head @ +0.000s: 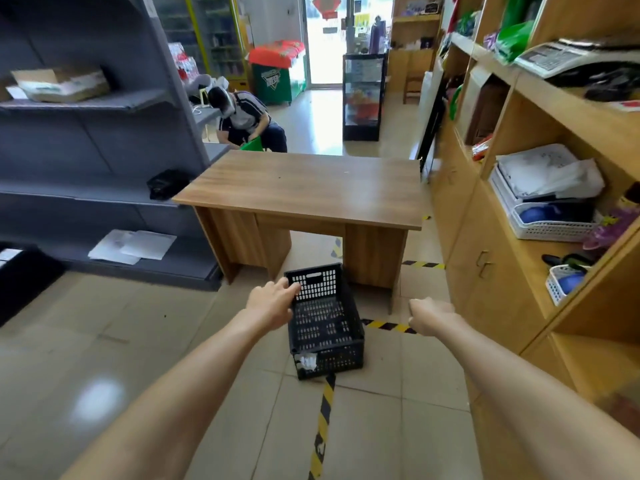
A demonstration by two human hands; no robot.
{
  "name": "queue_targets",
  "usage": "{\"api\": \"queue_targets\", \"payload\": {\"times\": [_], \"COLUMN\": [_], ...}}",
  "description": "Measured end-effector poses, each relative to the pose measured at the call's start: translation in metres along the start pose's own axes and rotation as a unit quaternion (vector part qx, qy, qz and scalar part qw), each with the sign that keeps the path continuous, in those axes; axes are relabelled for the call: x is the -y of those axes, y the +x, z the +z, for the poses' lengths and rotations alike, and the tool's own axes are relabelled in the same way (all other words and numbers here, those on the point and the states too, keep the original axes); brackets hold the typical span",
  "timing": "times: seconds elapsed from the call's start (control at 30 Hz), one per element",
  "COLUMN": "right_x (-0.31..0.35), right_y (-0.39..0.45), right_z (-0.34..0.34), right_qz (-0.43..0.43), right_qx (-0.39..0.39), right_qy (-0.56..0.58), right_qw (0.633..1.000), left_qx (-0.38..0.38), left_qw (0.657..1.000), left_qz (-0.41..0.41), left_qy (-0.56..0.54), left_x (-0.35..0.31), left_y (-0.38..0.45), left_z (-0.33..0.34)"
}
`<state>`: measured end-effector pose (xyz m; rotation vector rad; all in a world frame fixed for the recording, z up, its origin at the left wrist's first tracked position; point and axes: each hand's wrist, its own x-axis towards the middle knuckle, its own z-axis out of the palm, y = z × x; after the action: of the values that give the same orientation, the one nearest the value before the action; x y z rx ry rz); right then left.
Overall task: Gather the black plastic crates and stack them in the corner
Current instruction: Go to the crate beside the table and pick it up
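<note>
A black plastic crate (pixel 325 323) with perforated walls stands on the tiled floor just in front of a wooden desk. It holds nothing, and a white label is stuck on its near wall. My left hand (pixel 272 299) reaches over the crate's left rim, fingers apart and pointing at the far wall, holding nothing. My right hand (pixel 431 315) hovers to the right of the crate, clear of it, with its fingers curled shut around nothing. Both forearms stretch out from the bottom of the view.
The wooden desk (pixel 311 188) blocks the way ahead. Grey metal shelving (pixel 86 150) lines the left, wooden cabinets and shelves (pixel 502 237) the right. Yellow-black tape (pixel 323 420) runs along the floor. A person (pixel 242 116) sits behind the desk.
</note>
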<state>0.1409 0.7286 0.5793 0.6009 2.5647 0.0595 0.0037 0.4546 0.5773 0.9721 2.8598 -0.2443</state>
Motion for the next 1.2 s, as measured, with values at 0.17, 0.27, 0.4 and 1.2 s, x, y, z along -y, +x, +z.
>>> {"api": "queue_targets", "payload": {"times": [0.17,0.27,0.4,1.2], "right_x": [0.019,0.027,0.036,0.028], "right_y": [0.063,0.106,0.161,0.48], "right_z": [-0.029,-0.069,-0.125,-0.207], "right_qz": [-0.021,-0.015,-0.029,-0.204], "right_qx": [0.006,-0.013,-0.066,-0.015], "right_qy": [0.023,0.031,0.076,0.024], "right_qw": [1.0,0.999,0.994,0.978], "left_qx": [-0.005,-0.01,-0.008,0.056], "left_qw": [1.0,1.0,1.0,0.98], "left_qz": [-0.001,0.001,-0.006,-0.185], "left_qy": [0.006,0.006,0.015,-0.041], "left_x": [0.028,0.053,0.088,0.094], "left_y": [0.075,0.12,0.181,0.413], "left_z": [0.003,-0.005,-0.019,-0.035]}}
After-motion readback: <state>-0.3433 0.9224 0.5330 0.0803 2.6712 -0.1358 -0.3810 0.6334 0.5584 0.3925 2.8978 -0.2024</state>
